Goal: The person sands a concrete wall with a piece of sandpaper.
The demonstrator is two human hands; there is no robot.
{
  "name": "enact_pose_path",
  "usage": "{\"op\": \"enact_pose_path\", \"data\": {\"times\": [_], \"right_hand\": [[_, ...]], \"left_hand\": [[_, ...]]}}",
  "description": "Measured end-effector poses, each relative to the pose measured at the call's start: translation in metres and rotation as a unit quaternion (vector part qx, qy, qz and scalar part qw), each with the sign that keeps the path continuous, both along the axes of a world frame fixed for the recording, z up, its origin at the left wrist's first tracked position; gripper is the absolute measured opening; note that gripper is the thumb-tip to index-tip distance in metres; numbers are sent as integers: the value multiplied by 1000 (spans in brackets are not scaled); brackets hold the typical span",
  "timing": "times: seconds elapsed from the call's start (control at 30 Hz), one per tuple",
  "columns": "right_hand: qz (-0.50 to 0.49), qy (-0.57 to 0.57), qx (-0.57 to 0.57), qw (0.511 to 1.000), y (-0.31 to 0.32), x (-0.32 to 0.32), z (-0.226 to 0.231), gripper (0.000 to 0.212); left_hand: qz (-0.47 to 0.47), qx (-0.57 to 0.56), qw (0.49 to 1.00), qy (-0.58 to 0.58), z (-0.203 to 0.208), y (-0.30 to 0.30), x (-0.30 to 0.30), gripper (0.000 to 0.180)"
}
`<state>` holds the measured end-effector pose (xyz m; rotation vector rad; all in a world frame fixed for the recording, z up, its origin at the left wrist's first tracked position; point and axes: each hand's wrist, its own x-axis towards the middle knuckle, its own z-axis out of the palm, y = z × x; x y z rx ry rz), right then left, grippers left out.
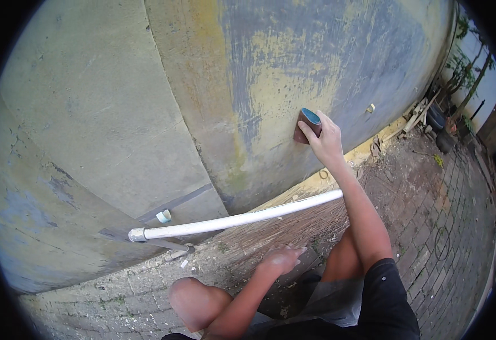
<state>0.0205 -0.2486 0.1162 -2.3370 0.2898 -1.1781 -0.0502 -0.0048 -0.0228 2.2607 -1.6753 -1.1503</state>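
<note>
My right hand [328, 137] is closed round a piece of sandpaper [303, 134], bent into a loop with a brown outer face and a blue-green inside. It presses the loop to the wall [282, 73], where paint is worn into patches of yellow, grey and blue. Low over my knees, my left hand [283, 259] looks dusty and holds nothing visible. Its fingers stretch out to the right, away from the wall.
A white pipe [248, 217] runs along the wall's foot between it and my legs. Short pipe stubs [163, 216] stick out of the wall. Brick paving [423, 249] lies to the right, with debris and a dark round object [445, 141] farther off.
</note>
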Motion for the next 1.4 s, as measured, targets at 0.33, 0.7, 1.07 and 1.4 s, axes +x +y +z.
{"op": "enact_pose_path", "data": {"times": [0.33, 0.7, 1.07, 1.4], "right_hand": [[-64, -117, 200, 971, -29, 0, -35, 42], [55, -116, 109, 986, 52, -18, 64, 39], [-43, -275, -102, 955, 96, 58, 114, 18], [-18, -289, 23, 957, 112, 46, 157, 24]], "left_hand": [[13, -6, 1000, 7, -6, -10, 13, 56], [-16, -21, 999, 17, -4, -22, 23, 54], [6, -41, 999, 31, -27, -16, 35, 54], [28, -78, 996, 33, -32, 5, 53, 55]]}}
